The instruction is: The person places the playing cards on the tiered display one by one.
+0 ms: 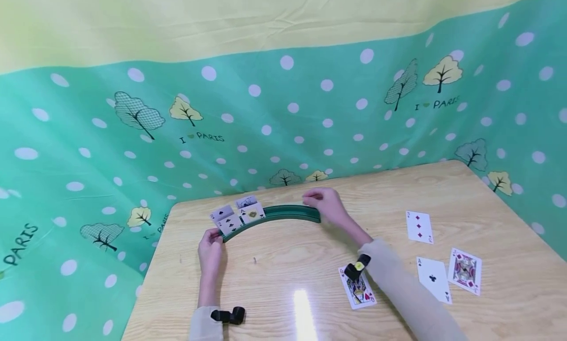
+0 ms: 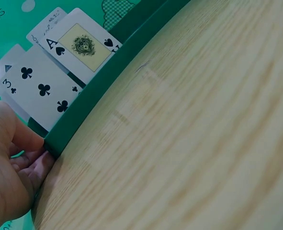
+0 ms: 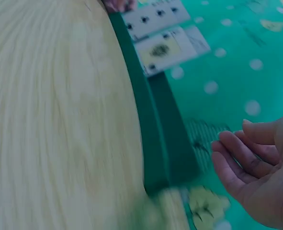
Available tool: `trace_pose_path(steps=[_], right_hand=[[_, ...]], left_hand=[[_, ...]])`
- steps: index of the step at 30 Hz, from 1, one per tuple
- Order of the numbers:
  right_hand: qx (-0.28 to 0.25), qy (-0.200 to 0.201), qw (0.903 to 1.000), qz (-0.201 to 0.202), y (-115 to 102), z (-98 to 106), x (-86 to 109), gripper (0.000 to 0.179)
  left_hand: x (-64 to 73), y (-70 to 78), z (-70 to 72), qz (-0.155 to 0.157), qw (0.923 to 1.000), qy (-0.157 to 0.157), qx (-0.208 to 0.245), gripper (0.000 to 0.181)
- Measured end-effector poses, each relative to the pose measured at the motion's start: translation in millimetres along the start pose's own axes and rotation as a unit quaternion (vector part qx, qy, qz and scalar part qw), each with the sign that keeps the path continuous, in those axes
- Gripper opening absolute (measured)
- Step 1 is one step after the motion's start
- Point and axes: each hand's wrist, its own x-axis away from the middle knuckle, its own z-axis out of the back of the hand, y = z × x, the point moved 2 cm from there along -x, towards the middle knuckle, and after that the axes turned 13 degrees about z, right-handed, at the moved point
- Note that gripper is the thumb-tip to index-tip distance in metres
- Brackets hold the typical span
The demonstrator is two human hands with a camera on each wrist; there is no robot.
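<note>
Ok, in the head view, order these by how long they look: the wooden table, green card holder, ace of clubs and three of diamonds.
1. Wooden table
2. Green card holder
3. Ace of clubs and three of diamonds, unranked: the ace looks longer, but it lies nearer the camera.

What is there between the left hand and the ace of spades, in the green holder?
The three of clubs, with another card partly behind it, both standing in the holder. The left wrist view shows this.
</note>
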Motion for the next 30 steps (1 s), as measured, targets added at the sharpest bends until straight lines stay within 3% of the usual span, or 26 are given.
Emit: trace_pose_path(steps=[4, 10, 18, 24, 30], right_hand=[[-0.008, 0.011, 0.9998, -0.013, 1.3, 32.1, 10.1, 0.025], [-0.013, 0.06, 0.9976, -0.033, 12.8, 78.5, 24.2, 0.028], [-0.06, 0.134, 0.9861, -0.076, 21.8, 133.8, 41.3, 0.036], [-0.032, 0.152, 0.9842, -0.085, 27.0, 162.6, 56.6, 0.04], [-0.008, 0.159, 0.9799, -0.121, 31.5, 188.4, 76.4, 0.045]], left_hand=[[0.2, -0.7, 3.5, 0.001, 1.0, 0.0, -0.003, 0.037], [2.1, -2.0, 4.4, 0.002, 1.0, 0.002, -0.002, 0.037], [0.3, -3.0, 4.6, 0.014, 0.9998, -0.011, 0.008, 0.039], [-1.9, -0.5, 2.8, 0.009, 0.9999, -0.01, 0.008, 0.039], [-1.6, 0.2, 0.3, 0.004, 1.0, -0.001, -0.003, 0.038]])
